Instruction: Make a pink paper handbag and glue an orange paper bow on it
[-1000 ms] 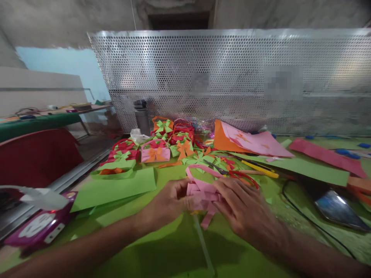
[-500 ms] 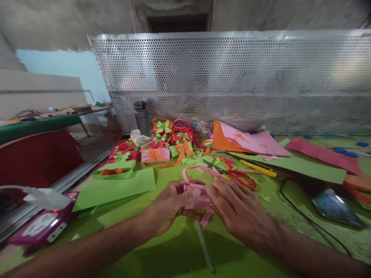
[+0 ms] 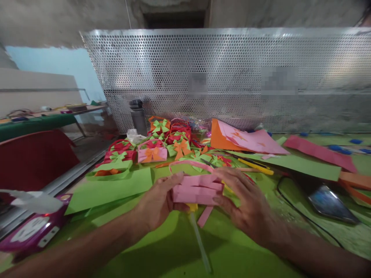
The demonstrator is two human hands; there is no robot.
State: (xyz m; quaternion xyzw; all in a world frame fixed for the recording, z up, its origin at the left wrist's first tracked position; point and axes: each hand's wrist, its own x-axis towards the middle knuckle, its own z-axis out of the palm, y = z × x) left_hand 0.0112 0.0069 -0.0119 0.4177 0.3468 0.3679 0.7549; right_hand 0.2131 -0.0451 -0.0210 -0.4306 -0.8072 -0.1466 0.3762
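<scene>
A small pink paper basket [image 3: 197, 189] with a looped pink handle is held up between both hands just above the green table [image 3: 179, 247]. My left hand [image 3: 158, 200] grips its left end, fingers curled around the side. My right hand [image 3: 246, 204] holds its right end, fingers pressed on the folded strips. A loose pink strip hangs below the basket. A clear stick [image 3: 199, 243] lies on the table beneath it.
Several finished paper baskets with bows [image 3: 150, 148] pile up at the back left beside a grey bottle [image 3: 136, 116]. Green sheets [image 3: 113, 189], pink and orange sheets [image 3: 249, 141], a yellow pencil [image 3: 255, 166], a phone [image 3: 330, 199] with cable, and a pink device [image 3: 31, 231] surround the hands. A perforated metal panel [image 3: 232, 77] backs the table.
Both hands lifted the pink basket off the table and turned it, so its folded side now faces me. The hands spread a little wider on its ends.
</scene>
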